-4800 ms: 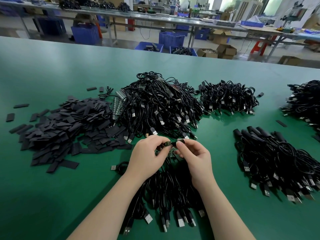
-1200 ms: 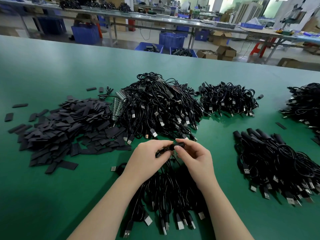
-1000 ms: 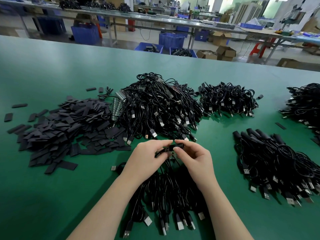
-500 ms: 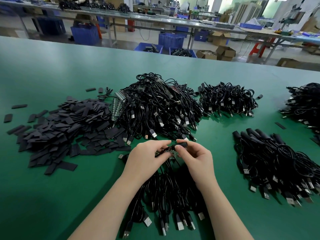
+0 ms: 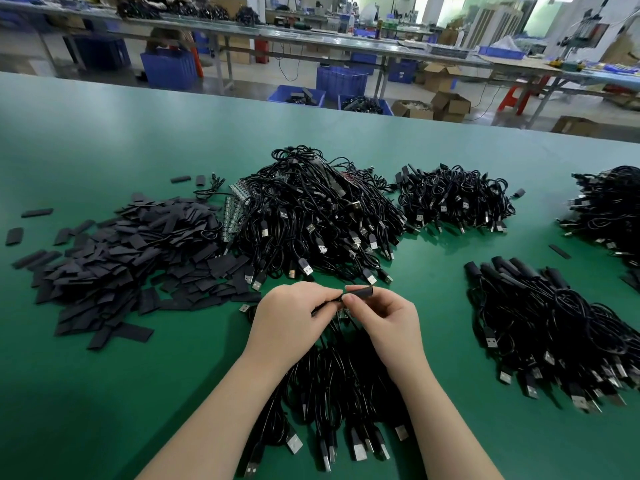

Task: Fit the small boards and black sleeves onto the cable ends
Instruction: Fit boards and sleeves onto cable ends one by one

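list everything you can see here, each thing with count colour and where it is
table: one, green, fills the foreground
flat sleeves: one loose heap, black, left of centre, a few strays beside it
big cable pile: one, black, centre
smaller cable pile: one, black, right of the big one
sleeved cable pile: one, black, right foreground
edge cable pile: one, black, far right, cut off by the frame
cable bundle: one, black, under the hands
held sleeve: one, black, pinched by both hands
crates: several, blue, on the floor behind
left hand: one, centre
right hand: one, centre
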Motion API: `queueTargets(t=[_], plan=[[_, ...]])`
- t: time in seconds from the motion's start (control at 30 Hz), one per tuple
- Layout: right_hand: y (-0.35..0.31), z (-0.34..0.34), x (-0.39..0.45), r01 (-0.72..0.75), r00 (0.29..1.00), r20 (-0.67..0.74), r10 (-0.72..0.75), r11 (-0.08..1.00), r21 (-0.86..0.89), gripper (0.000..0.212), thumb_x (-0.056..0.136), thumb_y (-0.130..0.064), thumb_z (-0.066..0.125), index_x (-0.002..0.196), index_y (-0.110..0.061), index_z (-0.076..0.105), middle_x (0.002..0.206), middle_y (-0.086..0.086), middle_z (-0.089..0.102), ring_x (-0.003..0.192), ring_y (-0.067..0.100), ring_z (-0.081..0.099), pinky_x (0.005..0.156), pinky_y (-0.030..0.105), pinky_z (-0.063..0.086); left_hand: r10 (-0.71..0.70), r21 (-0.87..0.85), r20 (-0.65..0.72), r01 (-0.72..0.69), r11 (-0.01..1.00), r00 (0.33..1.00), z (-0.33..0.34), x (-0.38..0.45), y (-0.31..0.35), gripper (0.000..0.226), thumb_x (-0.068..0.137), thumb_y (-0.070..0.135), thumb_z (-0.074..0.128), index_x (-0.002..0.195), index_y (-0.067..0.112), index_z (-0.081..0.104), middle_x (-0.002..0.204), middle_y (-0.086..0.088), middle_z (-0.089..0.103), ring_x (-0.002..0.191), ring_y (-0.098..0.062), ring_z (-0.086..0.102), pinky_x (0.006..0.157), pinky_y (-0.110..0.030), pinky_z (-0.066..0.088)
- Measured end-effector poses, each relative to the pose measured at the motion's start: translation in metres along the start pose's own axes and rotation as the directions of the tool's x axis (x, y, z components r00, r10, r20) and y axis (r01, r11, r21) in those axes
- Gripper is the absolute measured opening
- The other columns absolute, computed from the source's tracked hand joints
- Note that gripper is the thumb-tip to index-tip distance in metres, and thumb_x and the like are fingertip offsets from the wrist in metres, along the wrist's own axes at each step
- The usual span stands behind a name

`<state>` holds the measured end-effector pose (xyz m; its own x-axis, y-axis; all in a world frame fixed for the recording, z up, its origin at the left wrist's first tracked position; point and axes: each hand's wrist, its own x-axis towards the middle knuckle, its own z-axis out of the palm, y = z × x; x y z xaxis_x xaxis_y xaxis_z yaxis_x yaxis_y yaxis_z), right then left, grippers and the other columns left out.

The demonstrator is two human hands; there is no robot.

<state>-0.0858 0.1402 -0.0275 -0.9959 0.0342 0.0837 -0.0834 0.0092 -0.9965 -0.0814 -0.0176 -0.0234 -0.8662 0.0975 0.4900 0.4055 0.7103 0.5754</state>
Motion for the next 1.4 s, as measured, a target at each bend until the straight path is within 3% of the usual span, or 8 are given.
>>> queueTargets(t=[0.17,0.47,0.7,1.07,1.2,1.4], plan=[[-0.0013,0.0001,-0.0006,-0.008,1.000,-0.001,0.008,0.999,0.042,0.024,0.084,-0.010,0.076,0.078,-0.032,0.080,0.081,-0.002,0.077,0.076,0.004,0.070,0.069,0.014,0.052,0.019,-0.040,-0.024,-0.020,0.999,1.000,-0.0001,-0.0007,0.0025,0.021,0.084,0.025,0.068,0.104,0.022,0.077,0.089,0.009,0.075,0.084,-0.010,0.068,0.075,-0.036,0.056],[-0.0009,0.0024,-0.0009,-0.013,1.000,0.005,0.012,0.999,0.050,0.024,0.084,-0.009,0.076,0.080,-0.032,0.080,0.083,0.000,0.078,0.079,0.006,0.071,0.072,0.017,0.053,0.042,-0.013,-0.026,-0.043,0.999,0.999,-0.0026,-0.0003,0.0055,0.022,0.084,0.026,0.063,0.101,0.025,0.077,0.083,0.010,0.074,0.079,-0.008,0.067,0.072,-0.035,0.056],[-0.0017,0.0036,-0.0008,-0.019,1.000,-0.003,0.019,0.998,0.059,0.020,0.084,-0.010,0.077,0.079,-0.029,0.080,0.083,-0.001,0.078,0.077,0.005,0.070,0.070,0.015,0.052,-0.019,-0.074,-0.006,0.019,0.997,1.000,-0.0022,-0.0005,0.0065,0.024,0.083,0.026,0.062,0.102,0.026,0.077,0.084,0.008,0.074,0.081,-0.013,0.067,0.073,-0.040,0.056],[-0.0024,0.0042,-0.0016,-0.011,1.000,0.004,0.011,0.993,0.118,0.025,0.085,-0.005,0.074,0.077,-0.028,0.081,0.089,-0.005,0.078,0.083,0.004,0.072,0.073,0.013,0.052,-0.090,-0.158,-0.005,0.088,0.984,0.996,0.0006,-0.0018,0.0070,0.021,0.083,0.027,0.066,0.101,0.029,0.077,0.086,0.011,0.074,0.083,-0.005,0.066,0.079,-0.032,0.055],[-0.0021,0.0047,-0.0016,-0.010,1.000,-0.002,0.011,0.992,0.126,0.021,0.084,-0.004,0.074,0.077,-0.023,0.081,0.088,-0.002,0.078,0.082,0.006,0.073,0.072,0.013,0.052,-0.114,-0.199,-0.015,0.109,0.974,0.993,0.0007,-0.0025,0.0069,0.025,0.082,0.027,0.065,0.104,0.033,0.073,0.085,0.011,0.073,0.083,-0.005,0.065,0.075,-0.028,0.051],[-0.0019,0.0033,-0.0022,-0.012,1.000,-0.020,0.015,0.991,0.134,0.020,0.085,-0.006,0.074,0.083,-0.025,0.081,0.089,-0.007,0.078,0.079,0.001,0.070,0.070,0.011,0.051,-0.089,-0.134,-0.004,0.088,0.987,0.996,0.0013,-0.0015,0.0082,0.022,0.084,0.026,0.066,0.102,0.027,0.077,0.087,0.011,0.074,0.083,-0.005,0.066,0.075,-0.031,0.056]])
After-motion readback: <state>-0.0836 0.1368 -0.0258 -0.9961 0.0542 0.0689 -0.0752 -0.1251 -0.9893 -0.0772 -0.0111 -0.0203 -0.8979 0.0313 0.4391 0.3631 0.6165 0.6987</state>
